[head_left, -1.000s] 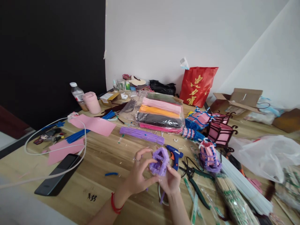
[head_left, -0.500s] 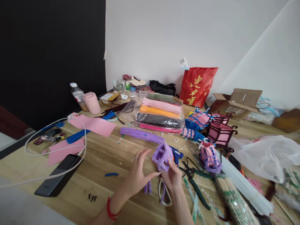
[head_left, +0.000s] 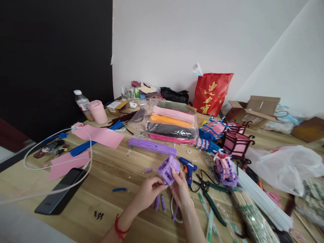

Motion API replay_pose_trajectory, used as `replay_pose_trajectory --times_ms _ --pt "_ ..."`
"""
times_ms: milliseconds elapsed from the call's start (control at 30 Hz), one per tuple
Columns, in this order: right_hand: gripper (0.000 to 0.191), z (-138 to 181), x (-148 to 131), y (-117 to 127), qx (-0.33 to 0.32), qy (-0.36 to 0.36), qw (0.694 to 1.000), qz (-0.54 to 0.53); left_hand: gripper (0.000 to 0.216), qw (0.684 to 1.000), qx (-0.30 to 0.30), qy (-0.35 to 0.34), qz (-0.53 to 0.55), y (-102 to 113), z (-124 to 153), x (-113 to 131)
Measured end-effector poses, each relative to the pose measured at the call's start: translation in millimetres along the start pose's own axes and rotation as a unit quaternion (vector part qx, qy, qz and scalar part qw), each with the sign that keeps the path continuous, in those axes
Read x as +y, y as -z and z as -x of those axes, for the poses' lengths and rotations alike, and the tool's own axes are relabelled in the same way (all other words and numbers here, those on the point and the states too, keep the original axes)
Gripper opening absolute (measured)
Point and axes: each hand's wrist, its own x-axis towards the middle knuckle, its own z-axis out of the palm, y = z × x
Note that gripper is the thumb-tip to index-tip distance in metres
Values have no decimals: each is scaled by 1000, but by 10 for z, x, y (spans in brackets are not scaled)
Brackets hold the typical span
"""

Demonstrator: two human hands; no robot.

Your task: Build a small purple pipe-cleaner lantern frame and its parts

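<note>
Both my hands hold a small purple pipe-cleaner cube frame point(head_left: 168, 169) just above the wooden table point(head_left: 111, 175). My left hand point(head_left: 149, 192) pinches its lower left side with closed fingers. My right hand point(head_left: 180, 189) grips its right side from below. Two short purple pieces point(head_left: 159, 202) lie on the table under my hands, and another short purple piece point(head_left: 147, 170) lies to the left. A bundle of purple pipe cleaners point(head_left: 152, 146) lies just beyond the frame. A blue glue gun point(head_left: 188, 167) rests right of it.
Pliers point(head_left: 210, 195), a pink and purple lantern point(head_left: 224, 168), dark pink lanterns point(head_left: 236, 141), a bag of coloured pipe cleaners point(head_left: 172, 125), bamboo sticks point(head_left: 250, 216), white rods point(head_left: 263, 199), a phone point(head_left: 62, 190), white cable point(head_left: 57, 162), pink foam sheets point(head_left: 100, 135), a red bag point(head_left: 211, 92), a bottle point(head_left: 81, 103).
The purple frame has been turned and lowered slightly toward the left. My left fingers went from spread apart to pinched on it. Short purple pieces now lie on the table.
</note>
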Motion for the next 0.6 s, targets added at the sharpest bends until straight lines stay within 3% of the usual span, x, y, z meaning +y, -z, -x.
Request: replay_pose_trajectory --times_ms 167,467,600 --pt "32 -47 17 60 28 8 1000 5 14 1000 18 7 7 52 -10 -24" --pt "26 7 -1 -36 4 26 1000 10 19 990 -4 83 112 21 -64 -84" --pt "34 10 -40 -22 -5 30 999 10 21 987 -5 92 134 25 -51 -99"
